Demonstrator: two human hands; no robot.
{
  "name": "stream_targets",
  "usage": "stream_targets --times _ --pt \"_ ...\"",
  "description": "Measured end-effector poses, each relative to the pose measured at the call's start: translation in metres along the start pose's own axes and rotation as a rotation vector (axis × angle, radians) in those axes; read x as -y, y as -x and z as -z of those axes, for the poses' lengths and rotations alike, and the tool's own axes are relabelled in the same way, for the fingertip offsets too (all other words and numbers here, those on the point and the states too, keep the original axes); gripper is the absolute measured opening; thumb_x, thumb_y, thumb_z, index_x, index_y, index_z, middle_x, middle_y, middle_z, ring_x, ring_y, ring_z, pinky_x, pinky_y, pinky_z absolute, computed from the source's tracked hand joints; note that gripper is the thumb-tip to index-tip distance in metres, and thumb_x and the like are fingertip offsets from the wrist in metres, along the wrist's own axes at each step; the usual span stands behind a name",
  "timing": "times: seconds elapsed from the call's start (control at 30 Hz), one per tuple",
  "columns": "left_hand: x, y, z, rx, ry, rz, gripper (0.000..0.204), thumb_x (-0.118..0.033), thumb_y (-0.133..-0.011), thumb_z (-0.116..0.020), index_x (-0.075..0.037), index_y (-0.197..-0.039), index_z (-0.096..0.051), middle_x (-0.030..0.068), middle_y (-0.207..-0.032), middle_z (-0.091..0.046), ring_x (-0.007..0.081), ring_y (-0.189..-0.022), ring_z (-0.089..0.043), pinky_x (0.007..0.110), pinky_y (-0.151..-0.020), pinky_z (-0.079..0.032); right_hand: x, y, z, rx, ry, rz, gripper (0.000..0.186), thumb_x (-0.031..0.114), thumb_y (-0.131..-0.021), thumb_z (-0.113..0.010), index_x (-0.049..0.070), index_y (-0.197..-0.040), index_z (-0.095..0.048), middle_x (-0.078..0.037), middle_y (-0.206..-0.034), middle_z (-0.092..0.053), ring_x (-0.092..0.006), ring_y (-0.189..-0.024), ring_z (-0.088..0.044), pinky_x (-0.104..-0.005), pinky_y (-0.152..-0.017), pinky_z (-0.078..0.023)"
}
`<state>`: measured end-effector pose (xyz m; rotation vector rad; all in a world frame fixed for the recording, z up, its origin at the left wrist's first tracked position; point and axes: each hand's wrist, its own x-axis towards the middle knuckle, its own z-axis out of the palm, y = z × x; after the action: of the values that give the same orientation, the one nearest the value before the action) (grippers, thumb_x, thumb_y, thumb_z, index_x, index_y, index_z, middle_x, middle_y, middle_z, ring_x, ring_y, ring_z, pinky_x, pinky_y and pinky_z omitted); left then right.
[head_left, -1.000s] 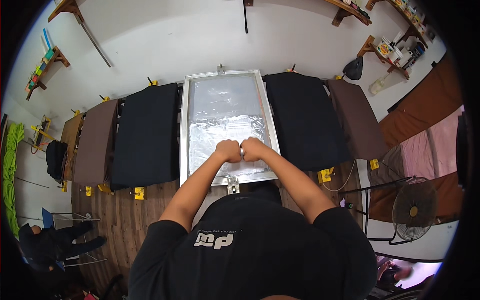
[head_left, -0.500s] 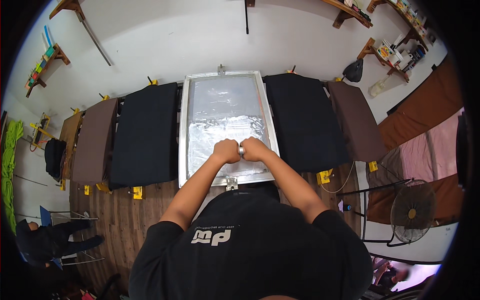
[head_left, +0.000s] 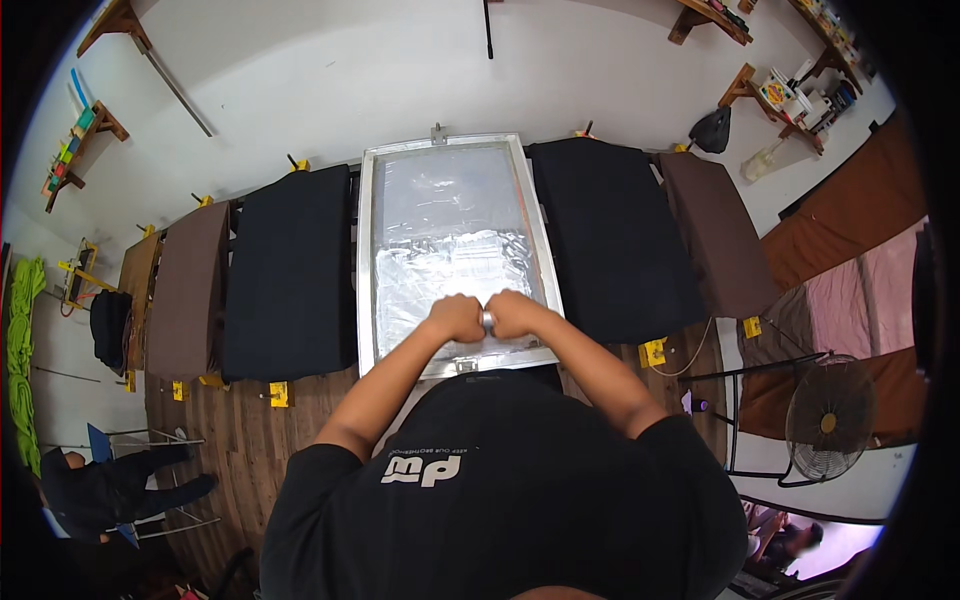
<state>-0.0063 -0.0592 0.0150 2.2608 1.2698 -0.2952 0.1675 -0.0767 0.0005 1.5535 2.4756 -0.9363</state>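
Both hands are at work over a metal-edged frame [head_left: 364, 255], which lies flat in the middle of the row of boards, between a black cloth [head_left: 290, 275] on the left and another black cloth [head_left: 615, 240] on the right. The left hand [head_left: 457, 317] and right hand [head_left: 514, 315] are curled into fists side by side, knuckles up, around a grey handle [head_left: 488, 320] that shows only in the small gap between them. What the handle carries below is hidden by the hands.

The frame appears to be set in place: a bracket [head_left: 437, 136] stands at its far edge, and its near edge reaches the person's shirt [head_left: 560, 480]. The fists are over the near part of the sheet [head_left: 450, 190] inside, so a stroke toward the body, if that is the work, looks closer to its end than its start. Nothing shows whether more strokes are needed.

The frame has not been lifted off, and whatever lies under it cannot be seen. The black cloths, and the brown cloth [head_left: 187, 285] farther left, lie uncovered by any frame; whether they are finished or waiting, I cannot tell.
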Motion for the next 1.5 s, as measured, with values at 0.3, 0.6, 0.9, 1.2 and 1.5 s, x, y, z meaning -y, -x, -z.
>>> stream_targets --times 0.3,0.6,0.9,1.2,1.5 --pt "0.011 -0.04 0.012 -0.129 -0.061 0.063 0.029 -0.029 -0.069 -0.068 -0.01 -0.089 -0.078 0.0197 -0.091 -0.075 0.0374 -0.087 -0.074 0.045 -0.079 -0.06 -0.019 -0.038 0.012 -0.185 0.076 -0.048 0.02 0.015 -0.066 -0.073 0.004 -0.082 -0.076 -0.024 -0.091 -0.073 -0.0411 -0.088 -0.072 -0.0473 -0.081 -0.059" --pt "-0.01 0.029 -0.021 -0.017 -0.018 -0.072 0.027 -0.029 -0.068 -0.068 -0.006 -0.08 -0.076 0.0217 -0.083 -0.074 0.0384 -0.082 -0.073 0.045 -0.077 -0.059 0.018 0.025 -0.036 -0.086 0.023 -0.033 0.023 0.019 -0.067 -0.072 0.001 -0.082 -0.076 -0.025 -0.087 -0.073 -0.041 -0.086 -0.072 -0.0478 -0.081 -0.058" --pt "0.004 0.001 0.001 0.002 0.03 0.009 0.032 -0.03 -0.071 -0.068 -0.009 -0.092 -0.078 0.0201 -0.093 -0.075 0.0364 -0.089 -0.073 0.045 -0.081 -0.059 0.007 0.002 0.005 -0.036 0.068 0.032 0.02 0.012 -0.069 -0.07 0.0 -0.084 -0.075 -0.024 -0.088 -0.073 -0.0401 -0.087 -0.072 -0.0471 -0.078 -0.058" --pt "0.002 0.024 -0.057 -0.471 -0.007 -0.145 0.026 -0.019 -0.07 -0.071 -0.003 -0.089 -0.064 0.0172 -0.088 -0.065 0.0364 -0.082 -0.068 0.048 -0.072 -0.057 0.015 0.017 -0.063 -0.465 0.124 0.033 0.022 0.013 -0.076 -0.069 0.001 -0.093 -0.066 -0.019 -0.091 -0.069 -0.0373 -0.086 -0.068 -0.0474 -0.077 -0.057" --pt "-0.012 0.025 -0.015 0.03 0.029 0.034 0.024 -0.026 -0.068 -0.069 -0.01 -0.084 -0.077 0.0179 -0.089 -0.075 0.0358 -0.089 -0.074 0.045 -0.081 -0.059 0.012 0.023 -0.016 0.009 0.07 0.037 0.023 0.015 -0.067 -0.07 0.001 -0.084 -0.076 -0.025 -0.088 -0.073 -0.0405 -0.085 -0.072 -0.0476 -0.078 -0.06"
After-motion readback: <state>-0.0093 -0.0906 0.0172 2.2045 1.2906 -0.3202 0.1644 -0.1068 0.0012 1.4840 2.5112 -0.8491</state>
